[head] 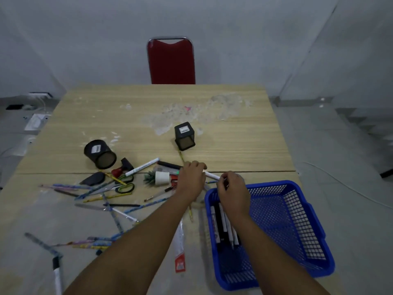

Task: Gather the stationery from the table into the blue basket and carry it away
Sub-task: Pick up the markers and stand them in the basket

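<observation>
Both hands pinched white marker [212, 176] just beyond blue basket [274, 228] far-left corner: left hand [190, 177] on one end, right hand [231, 188] on other. Several markers lay inside basket. Pencils, scissors [123, 185] lay scattered on tabletop [234, 135] left of basket.

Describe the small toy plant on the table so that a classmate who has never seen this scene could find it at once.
Start at the blue basket on the table's near right corner and look left, past the left hand. Among the scattered pens and pencils lies the toy plant, tipped on its side beside the green-handled scissors. Its stubby white pot and spiky green leaves set it apart from the long, thin stationery.
</observation>
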